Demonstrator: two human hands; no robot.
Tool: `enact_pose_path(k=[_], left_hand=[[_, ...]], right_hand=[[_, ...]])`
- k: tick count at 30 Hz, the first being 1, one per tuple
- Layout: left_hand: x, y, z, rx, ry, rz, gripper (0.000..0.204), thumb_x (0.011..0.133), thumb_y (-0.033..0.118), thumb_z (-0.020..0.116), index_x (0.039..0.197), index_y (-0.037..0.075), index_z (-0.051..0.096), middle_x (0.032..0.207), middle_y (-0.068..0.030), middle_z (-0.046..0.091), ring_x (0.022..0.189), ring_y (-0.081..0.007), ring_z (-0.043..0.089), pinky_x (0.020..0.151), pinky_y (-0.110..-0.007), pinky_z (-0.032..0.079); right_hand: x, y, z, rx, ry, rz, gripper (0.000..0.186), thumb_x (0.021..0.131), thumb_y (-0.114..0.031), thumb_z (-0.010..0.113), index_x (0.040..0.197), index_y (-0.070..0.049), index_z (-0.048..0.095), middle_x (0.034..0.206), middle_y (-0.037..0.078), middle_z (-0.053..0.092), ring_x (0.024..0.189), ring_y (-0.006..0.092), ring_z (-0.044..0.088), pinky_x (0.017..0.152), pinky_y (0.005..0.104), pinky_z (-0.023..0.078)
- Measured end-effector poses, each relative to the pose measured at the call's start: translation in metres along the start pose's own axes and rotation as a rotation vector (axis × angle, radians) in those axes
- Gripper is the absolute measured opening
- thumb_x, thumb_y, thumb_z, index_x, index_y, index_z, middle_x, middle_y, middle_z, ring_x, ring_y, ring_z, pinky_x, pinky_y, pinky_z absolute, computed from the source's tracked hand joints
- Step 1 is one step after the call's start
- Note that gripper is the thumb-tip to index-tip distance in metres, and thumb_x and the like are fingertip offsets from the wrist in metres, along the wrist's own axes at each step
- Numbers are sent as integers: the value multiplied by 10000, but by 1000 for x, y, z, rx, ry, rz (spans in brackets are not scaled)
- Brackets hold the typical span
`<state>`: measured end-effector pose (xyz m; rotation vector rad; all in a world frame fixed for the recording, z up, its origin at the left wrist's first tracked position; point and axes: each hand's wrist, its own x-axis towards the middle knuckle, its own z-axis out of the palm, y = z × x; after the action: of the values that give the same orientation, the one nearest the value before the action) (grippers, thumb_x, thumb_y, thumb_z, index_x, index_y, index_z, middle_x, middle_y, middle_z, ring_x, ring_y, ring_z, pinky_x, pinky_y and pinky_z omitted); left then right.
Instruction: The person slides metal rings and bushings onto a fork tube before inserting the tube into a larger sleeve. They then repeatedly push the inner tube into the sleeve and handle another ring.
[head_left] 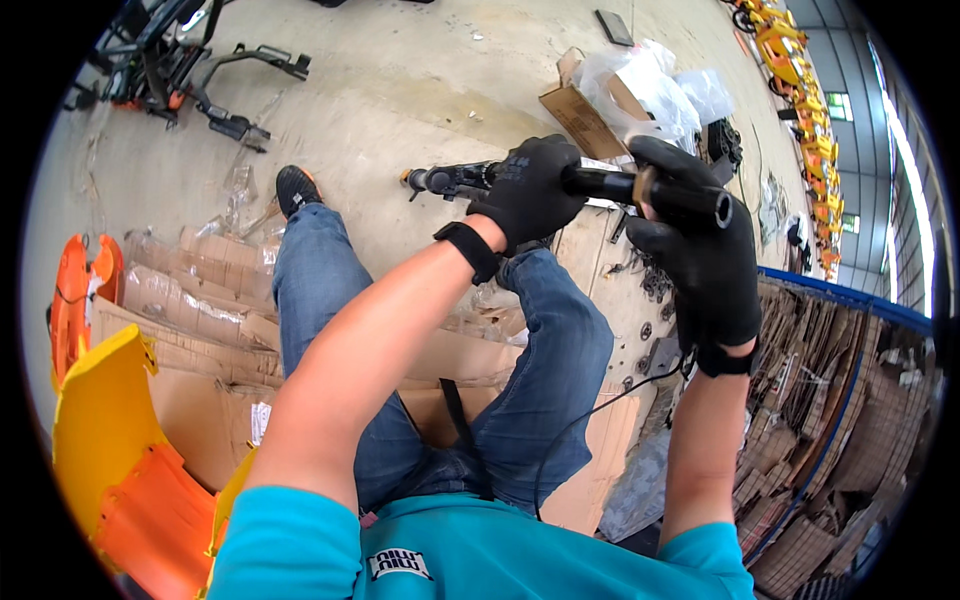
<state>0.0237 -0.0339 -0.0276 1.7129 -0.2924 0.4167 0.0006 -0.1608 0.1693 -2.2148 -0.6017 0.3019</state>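
Tube assembly [603,183], black, likely steel, held crosswise out in front: looks rigid, fairly heavy, hard to damage, maybe slick if oily. Left hand [535,187] wraps it about mid-length, fingers closed, probably the best hold, near balance. Right hand [706,255] curls round the hollow end, thumb and fingers either side; can't tell if they press on the brass-coloured collar [647,187]

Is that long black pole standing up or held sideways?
Sideways: the black pole runs across the picture from left to right, with the left hand wrapped around it and the right hand at its right end.
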Motion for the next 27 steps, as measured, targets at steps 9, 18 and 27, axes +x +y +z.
enact_pose_path(k=[9, 18, 27], left_hand=[[-1, 3, 7, 26, 107, -28, 184, 719, 68, 739, 728, 40, 558, 758, -174, 590, 759, -416, 596, 646, -466, 457], [-1, 0, 10, 59, 91, -24, 176, 711, 63, 739, 730, 41, 565, 774, -171, 590, 756, -412, 596, 655, -466, 461], [6, 4, 2, 80, -11, -119, 98, 730, 112, 714, 740, 51, 638, 859, -185, 664, 830, -404, 647, 748, -485, 524]], right_hand=[[-18, 6, 58, 48, 457, 74, 362, 871, -103, 812, 1145, 7, 602, 1246, 150, 642, 962, 137, 613, 817, 286, 508], [-16, 17, -5, 53, 84, -58, 443, 788, 47, 795, 1208, 2, 662, 1354, 129, 625, 1100, 190, 631, 925, 318, 519], [-24, 14, 40, 47, 455, 153, 471, 785, -67, 867, 1206, -40, 659, 911, -28, 638, 689, 34, 465, 614, 205, 397]])
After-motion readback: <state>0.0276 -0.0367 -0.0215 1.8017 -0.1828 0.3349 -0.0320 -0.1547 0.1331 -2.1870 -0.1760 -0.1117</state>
